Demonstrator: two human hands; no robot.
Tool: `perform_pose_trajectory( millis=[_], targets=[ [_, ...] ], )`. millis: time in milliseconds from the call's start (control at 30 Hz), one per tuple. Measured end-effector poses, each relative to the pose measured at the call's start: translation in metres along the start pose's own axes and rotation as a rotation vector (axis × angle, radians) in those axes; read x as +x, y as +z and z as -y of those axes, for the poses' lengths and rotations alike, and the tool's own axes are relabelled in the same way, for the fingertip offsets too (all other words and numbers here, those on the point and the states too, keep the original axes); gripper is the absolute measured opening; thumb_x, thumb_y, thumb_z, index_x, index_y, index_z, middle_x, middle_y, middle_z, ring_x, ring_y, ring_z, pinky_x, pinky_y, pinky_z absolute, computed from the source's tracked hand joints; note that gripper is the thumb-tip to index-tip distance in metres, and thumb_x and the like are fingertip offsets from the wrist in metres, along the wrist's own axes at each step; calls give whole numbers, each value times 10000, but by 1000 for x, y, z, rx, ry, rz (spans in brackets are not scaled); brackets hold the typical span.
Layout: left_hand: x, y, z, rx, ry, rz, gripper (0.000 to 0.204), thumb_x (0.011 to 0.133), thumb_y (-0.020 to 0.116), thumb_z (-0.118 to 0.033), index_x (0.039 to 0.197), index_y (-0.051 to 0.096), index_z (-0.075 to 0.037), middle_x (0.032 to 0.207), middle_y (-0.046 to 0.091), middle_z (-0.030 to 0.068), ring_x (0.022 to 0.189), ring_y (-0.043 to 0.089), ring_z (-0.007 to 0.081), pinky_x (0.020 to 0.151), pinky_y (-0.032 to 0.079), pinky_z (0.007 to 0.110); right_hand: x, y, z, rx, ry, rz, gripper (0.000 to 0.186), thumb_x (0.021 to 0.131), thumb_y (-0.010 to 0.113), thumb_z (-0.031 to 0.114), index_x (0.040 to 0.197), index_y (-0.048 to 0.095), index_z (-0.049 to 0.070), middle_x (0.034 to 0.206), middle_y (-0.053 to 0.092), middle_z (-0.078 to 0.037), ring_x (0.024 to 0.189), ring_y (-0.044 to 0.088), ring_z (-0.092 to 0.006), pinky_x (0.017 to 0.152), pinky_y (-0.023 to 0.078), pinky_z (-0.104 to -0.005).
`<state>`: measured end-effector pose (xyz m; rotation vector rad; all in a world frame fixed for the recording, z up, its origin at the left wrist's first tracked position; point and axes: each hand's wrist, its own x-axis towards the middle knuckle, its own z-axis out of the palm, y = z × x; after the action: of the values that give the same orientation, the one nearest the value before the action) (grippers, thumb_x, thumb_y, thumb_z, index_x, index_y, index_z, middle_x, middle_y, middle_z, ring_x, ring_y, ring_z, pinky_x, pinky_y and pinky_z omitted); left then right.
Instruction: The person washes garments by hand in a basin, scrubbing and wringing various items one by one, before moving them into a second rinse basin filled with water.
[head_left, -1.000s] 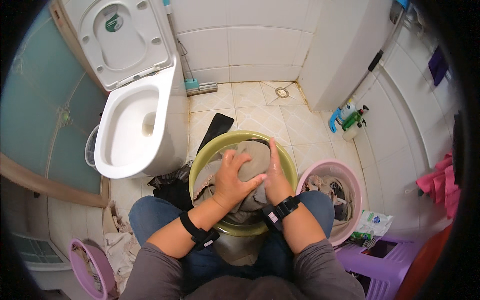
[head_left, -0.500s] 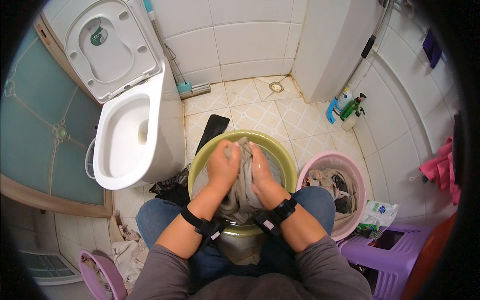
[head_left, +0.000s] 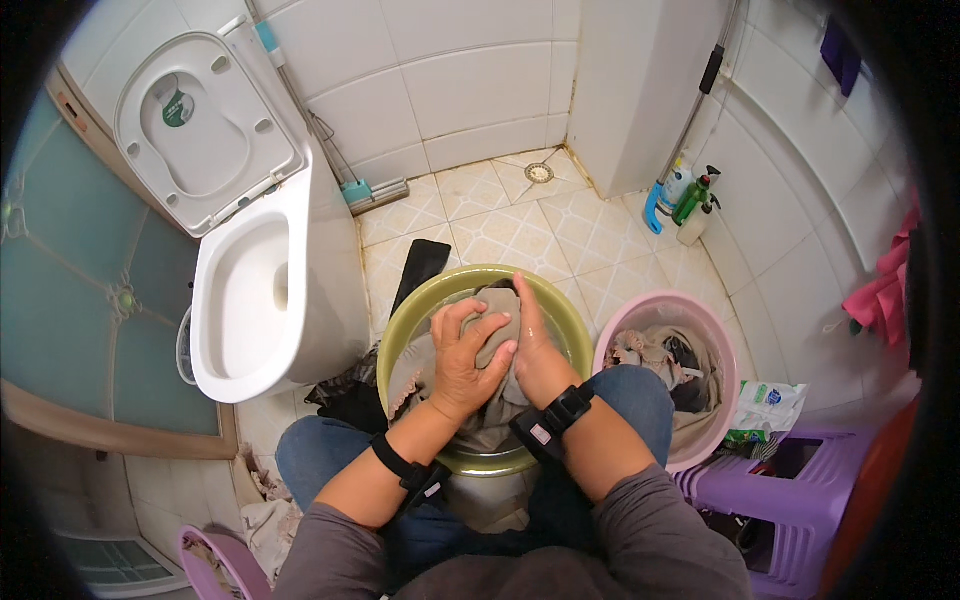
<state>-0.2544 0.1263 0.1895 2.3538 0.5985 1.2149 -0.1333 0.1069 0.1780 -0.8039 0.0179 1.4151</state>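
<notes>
A wet grey-beige garment (head_left: 497,420) is bunched up in the olive-green basin (head_left: 398,318), which stands between my knees with water in it. Curled over the top of the cloth are the fingers of my left hand (head_left: 466,362), somewhat apart. My right hand (head_left: 535,345) presses the same cloth from the right side, its fingers long and close together, the tips partly hidden by the fabric. Between them the two hands hold a fold of the garment above the water. Lace trim shows at the cloth's left edge.
Right of the basin stands a pink tub (head_left: 728,370) of clothes, beside a purple plastic stool (head_left: 800,500) and a white-green packet (head_left: 770,408). A toilet (head_left: 320,260) is at the left. Dark cloth (head_left: 423,268) lies behind the basin. Bottles (head_left: 692,203) stand by the wall.
My left hand has loosened from a closed grip and spread its fingers over the cloth. My right hand has straightened upward along the cloth. The view has shifted slightly.
</notes>
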Motion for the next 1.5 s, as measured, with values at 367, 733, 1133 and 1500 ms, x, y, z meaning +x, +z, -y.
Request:
perform_pose_trajectory(
  millis=[367,733,1133,1500],
  targets=[
    [12,-2,12,-65,-186,-81,138,821,641,-123,841,548,-23,789,561,163,738,556,337,670,455,373,-1,7,-30,-202,-167,-101,324,911,528,323,1017,608,28,952,601,-71,876,569,-156,782,465,-294],
    [1,-21,89,-479,-878,-72,374,980,479,-342,1001,610,8,915,611,31,804,541,129,757,457,279,-3,9,-12,-475,-377,-62,346,939,504,278,1108,582,-13,1053,606,-122,956,566,-195,860,446,-310],
    [-28,-57,117,-758,-1033,-346,279,994,464,-246,1038,586,1,925,623,42,849,556,119,792,461,274,11,-27,46,-145,-507,-283,334,964,490,298,1039,570,-18,969,626,-134,847,622,-232,756,518,-360],
    [-43,-83,130,-459,-1111,-275,298,959,486,-245,1077,535,24,1026,613,139,918,585,238,846,469,362,4,-36,45,-49,-245,-94,315,975,461,267,1043,581,-17,1023,639,-155,909,628,-282,839,515,-407]
  ],
)
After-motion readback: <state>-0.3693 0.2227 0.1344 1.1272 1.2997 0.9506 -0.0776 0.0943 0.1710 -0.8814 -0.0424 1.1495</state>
